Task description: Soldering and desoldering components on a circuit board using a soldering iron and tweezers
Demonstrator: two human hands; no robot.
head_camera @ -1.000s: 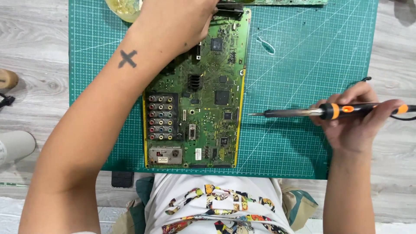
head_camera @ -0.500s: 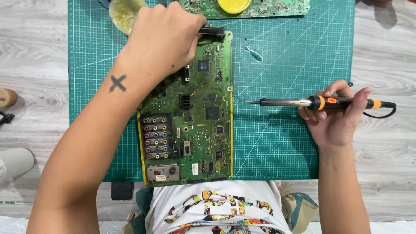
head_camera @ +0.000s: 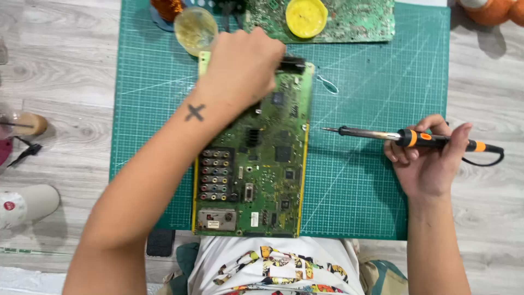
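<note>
Covering most of the worktop (head_camera: pixel 65 82), a green cutting mat (head_camera: pixel 371 82) carries the circuit board (head_camera: pixel 262 164), flat at centre. I judge it stiff, light, fragile; hold its edges. My left hand (head_camera: pixel 240 68) presses its far end, fingers curled. My right hand (head_camera: pixel 428 164) grips the soldering iron (head_camera: pixel 404 136).

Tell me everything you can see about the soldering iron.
The soldering iron lies level above the green cutting mat, held in the right hand. It has a thin pointed metal tip, a grey metal shaft, and a black handle with orange bands; a dark cord leaves its rear end. The tip points left toward the circuit board but stays clear of it, touching nothing.
</note>
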